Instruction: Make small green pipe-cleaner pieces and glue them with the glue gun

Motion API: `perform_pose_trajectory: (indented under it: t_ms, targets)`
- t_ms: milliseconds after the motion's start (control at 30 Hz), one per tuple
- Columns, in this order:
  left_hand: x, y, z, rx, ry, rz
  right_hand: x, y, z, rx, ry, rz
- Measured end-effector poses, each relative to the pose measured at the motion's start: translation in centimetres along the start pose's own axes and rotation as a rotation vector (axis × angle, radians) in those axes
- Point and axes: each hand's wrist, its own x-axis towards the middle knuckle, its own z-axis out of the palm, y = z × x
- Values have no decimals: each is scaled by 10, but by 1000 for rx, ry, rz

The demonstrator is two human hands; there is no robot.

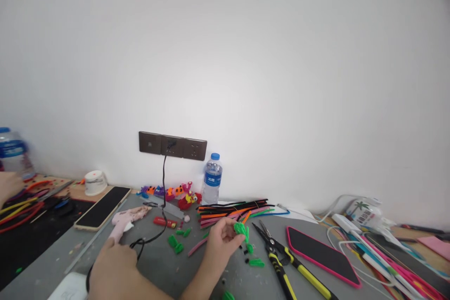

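My left hand (114,267) is closed at the handle end of a pink hot glue gun (123,218); its fingertips are mostly hidden behind the back of the hand. The gun's nozzle end points right, over the grey mat. My right hand (223,243) pinches a bent green pipe cleaner piece (240,228) between thumb and fingers. More green pieces lie around it: a folded one (175,244) to the left and a short one (256,262) to the right. Just right of this hand rest yellow-and-black pliers (281,255) with their jaws apart.
Behind the hands lie bundled pipe cleaners (235,211), a water bottle (212,180) and colourful small figures (179,192). A black cord (164,197) hangs from the wall socket (172,145). Phones lie left (103,208) and right (321,255). Another person's hand (10,186) shows far left.
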Motion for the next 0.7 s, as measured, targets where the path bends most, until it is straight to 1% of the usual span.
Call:
perform_pose_trajectory:
  t_ms: [67, 100, 133, 200, 267, 333, 500, 600, 700]
  targets:
    - [1, -3, -3, 6, 4, 6, 1, 3, -9, 37, -47, 191]
    - [2, -4, -4, 5, 9, 8, 0, 4, -16, 48, -54, 262]
    - [4, -5, -6, 2, 15, 10, -2, 5, -22, 55, -26, 271]
    - [7, -8, -10, -4, 25, 19, -5, 8, -33, 58, 46, 229]
    - [11, -11, -14, -1, 34, 41, -6, 10, -37, 46, 90, 191]
    - [13, -13, -18, 6, 49, 59, -4, 12, -34, 28, 88, 202]
    - [14, -9, -22, 36, 54, 66, 10, 11, -18, 5, 32, 280]
    - [13, -8, -23, 45, 49, 80, 14, 10, -12, 56, 20, 335]
    - [13, -11, -22, 43, 57, 84, 8, 12, -15, 147, 21, 384]
